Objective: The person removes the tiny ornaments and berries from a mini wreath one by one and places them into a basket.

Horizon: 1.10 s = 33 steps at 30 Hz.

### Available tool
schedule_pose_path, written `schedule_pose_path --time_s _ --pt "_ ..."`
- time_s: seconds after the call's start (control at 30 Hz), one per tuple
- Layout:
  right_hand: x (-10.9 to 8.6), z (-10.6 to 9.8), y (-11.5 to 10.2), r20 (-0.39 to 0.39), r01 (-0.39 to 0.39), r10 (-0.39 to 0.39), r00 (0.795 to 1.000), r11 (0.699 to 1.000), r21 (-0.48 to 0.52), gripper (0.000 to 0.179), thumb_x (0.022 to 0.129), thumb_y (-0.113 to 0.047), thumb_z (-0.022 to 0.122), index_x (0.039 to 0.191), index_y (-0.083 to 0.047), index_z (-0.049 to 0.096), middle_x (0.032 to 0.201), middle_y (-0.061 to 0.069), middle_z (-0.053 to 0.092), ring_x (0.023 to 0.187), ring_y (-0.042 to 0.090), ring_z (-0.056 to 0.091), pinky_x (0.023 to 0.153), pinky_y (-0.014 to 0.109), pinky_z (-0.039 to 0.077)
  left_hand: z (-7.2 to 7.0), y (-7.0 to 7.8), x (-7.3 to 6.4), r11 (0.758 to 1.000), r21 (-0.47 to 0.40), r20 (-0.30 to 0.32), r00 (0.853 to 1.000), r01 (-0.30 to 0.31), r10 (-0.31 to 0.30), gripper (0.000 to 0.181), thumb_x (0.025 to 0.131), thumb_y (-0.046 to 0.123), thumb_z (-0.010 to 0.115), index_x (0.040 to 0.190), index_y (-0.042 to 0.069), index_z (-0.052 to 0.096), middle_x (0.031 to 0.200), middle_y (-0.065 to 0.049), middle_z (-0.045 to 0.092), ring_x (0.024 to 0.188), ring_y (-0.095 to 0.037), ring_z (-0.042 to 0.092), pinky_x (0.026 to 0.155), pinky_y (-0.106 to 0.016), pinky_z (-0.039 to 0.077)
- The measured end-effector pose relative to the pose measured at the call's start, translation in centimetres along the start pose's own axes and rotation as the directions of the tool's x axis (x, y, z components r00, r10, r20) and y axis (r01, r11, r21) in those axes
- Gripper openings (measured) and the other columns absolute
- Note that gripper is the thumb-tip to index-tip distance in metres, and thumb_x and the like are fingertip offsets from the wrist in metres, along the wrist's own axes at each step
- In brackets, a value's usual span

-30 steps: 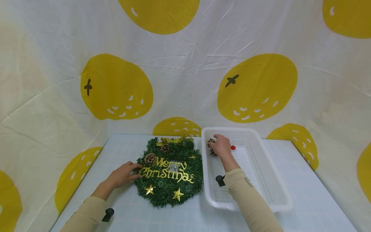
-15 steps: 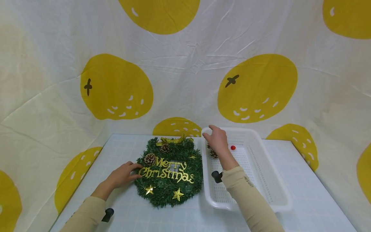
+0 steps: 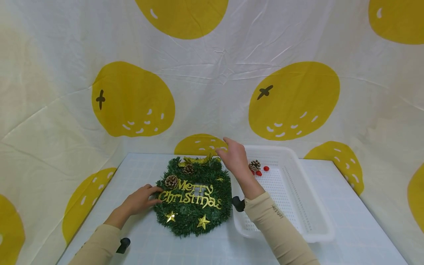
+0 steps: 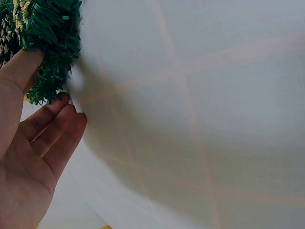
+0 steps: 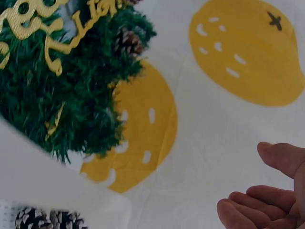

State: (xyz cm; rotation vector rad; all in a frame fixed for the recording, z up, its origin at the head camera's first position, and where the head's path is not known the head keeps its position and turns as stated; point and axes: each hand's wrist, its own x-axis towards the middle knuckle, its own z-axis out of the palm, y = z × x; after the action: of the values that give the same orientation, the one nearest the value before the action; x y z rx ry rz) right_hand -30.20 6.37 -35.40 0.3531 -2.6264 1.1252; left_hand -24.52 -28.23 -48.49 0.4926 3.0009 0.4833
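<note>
On the table lies a green Christmas wreath (image 3: 185, 226) with gold "Merry Christmas" lettering (image 3: 195, 195), a gold bow (image 3: 198, 161), gold stars (image 3: 203, 222) and pinecones (image 3: 171, 181). My left hand (image 3: 140, 200) pinches the wreath's left edge; in the left wrist view its thumb (image 4: 26, 64) is on the greenery, with the other fingers at the edge. My right hand (image 3: 233, 157) holds nothing, above the left rim of a white plastic basket (image 3: 271, 148), close to the wreath's upper right. Its thumb (image 5: 281, 157) and fingers (image 5: 257, 207) are spread apart.
Inside the basket sit a pinecone (image 3: 255, 165) and small red pieces (image 3: 266, 168); the right hand and forearm cover part of it. A pale checked cloth covers the table (image 3: 142, 239). Behind hangs a white curtain (image 3: 212, 103) printed with yellow fruit.
My right hand has lifted out of the basket, away from the pinecones, and moved left over the rim. A pinecone and red pieces it covered now show. The left hand stays put.
</note>
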Motion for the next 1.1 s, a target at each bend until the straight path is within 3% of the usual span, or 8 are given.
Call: schedule_pose_path --time_s 0.07,0.27,0.37,0.57,0.73,0.9,1.0,1.1 --pt "-0.2 0.4 -0.6 0.0 0.011 -0.011 1.0 1.0 0.015 0.052 0.094 -0.023 0.067 0.139 -0.001 0.053 0.137 0.018 0.055 0.119 0.037 0.056 0.097 0.049 0.046 0.0 0.0 0.0 1.0 0.0 -0.002 1.0 -0.001 0.001 0.04 0.088 0.033 0.073 0.123 0.014 0.064 0.106 -0.011 0.058 0.093 -0.029 0.06 0.072 -0.048 0.052" --pt "-0.9 1.8 -2.0 0.007 0.069 -0.07 0.998 0.997 0.023 0.052 0.094 -0.023 0.068 0.138 -0.001 0.054 0.134 0.018 0.058 0.089 0.035 0.066 0.085 0.047 0.051 0.1 0.0 0.0 1.0 0.01 -0.013 1.0 -0.006 0.006 0.04 0.089 0.033 0.073 0.123 0.013 0.064 0.109 -0.012 0.058 0.096 -0.032 0.06 0.076 -0.051 0.051" --pt "-1.3 2.5 -2.4 0.025 0.085 -0.085 0.996 0.996 0.009 0.053 0.093 -0.024 0.069 0.139 -0.002 0.054 0.134 0.017 0.058 0.094 0.033 0.066 0.085 0.047 0.052 0.2 0.1 0.1 1.0 0.018 -0.014 1.0 -0.007 0.008 0.041 0.089 0.032 0.073 0.123 0.013 0.064 0.11 -0.013 0.058 0.098 -0.033 0.06 0.078 -0.052 0.051" --pt "-2.1 3.8 -3.3 0.063 0.092 -0.092 0.994 0.996 0.003 0.053 0.093 -0.025 0.07 0.139 -0.004 0.053 0.133 0.016 0.059 0.072 0.03 0.065 0.075 0.044 0.054 0.2 0.1 0.0 1.0 0.018 -0.013 1.0 0.003 -0.003 0.041 0.088 0.033 0.073 0.123 0.013 0.064 0.11 -0.013 0.058 0.099 -0.034 0.06 0.079 -0.052 0.051" --pt "-2.6 4.9 -4.0 0.094 0.083 -0.084 0.992 0.996 0.017 0.054 0.093 -0.026 0.069 0.14 -0.005 0.052 0.133 0.016 0.059 0.081 0.032 0.067 0.079 0.045 0.054 0.2 0.0 -0.1 1.0 0.019 -0.01 1.0 0.01 -0.01 0.041 0.088 0.034 0.073 0.123 0.014 0.064 0.11 -0.012 0.058 0.098 -0.033 0.06 0.078 -0.052 0.051" --pt "-3.0 6.3 -4.4 0.144 0.075 -0.077 0.987 0.997 0.02 0.056 0.094 -0.028 0.069 0.142 -0.007 0.05 0.138 0.013 0.055 0.1 0.031 0.066 0.089 0.046 0.052 0.3 -0.2 0.0 1.0 0.018 -0.004 1.0 0.012 -0.012 0.041 0.088 0.034 0.073 0.124 0.015 0.064 0.109 -0.012 0.058 0.097 -0.032 0.06 0.077 -0.05 0.051" --pt "-3.3 7.2 -4.4 0.164 0.092 -0.095 0.982 0.995 0.03 0.056 0.094 -0.028 0.069 0.143 -0.007 0.05 0.138 0.013 0.055 0.112 0.03 0.061 0.092 0.047 0.05 0.3 -0.2 0.0 1.0 0.013 -0.004 1.0 0.011 -0.011 0.041 0.088 0.034 0.073 0.123 0.015 0.064 0.109 -0.011 0.058 0.097 -0.032 0.06 0.077 -0.05 0.051" --pt "-3.6 8.0 -4.4 0.176 0.125 -0.13 0.976 0.991 0.044 0.057 0.094 -0.028 0.068 0.143 -0.007 0.049 0.139 0.013 0.054 0.113 0.03 0.061 0.093 0.046 0.049 0.3 -0.1 0.1 1.0 0.015 -0.008 1.0 0.01 -0.01 0.04 0.088 0.034 0.073 0.122 0.015 0.065 0.107 -0.011 0.058 0.096 -0.031 0.06 0.076 -0.05 0.051"
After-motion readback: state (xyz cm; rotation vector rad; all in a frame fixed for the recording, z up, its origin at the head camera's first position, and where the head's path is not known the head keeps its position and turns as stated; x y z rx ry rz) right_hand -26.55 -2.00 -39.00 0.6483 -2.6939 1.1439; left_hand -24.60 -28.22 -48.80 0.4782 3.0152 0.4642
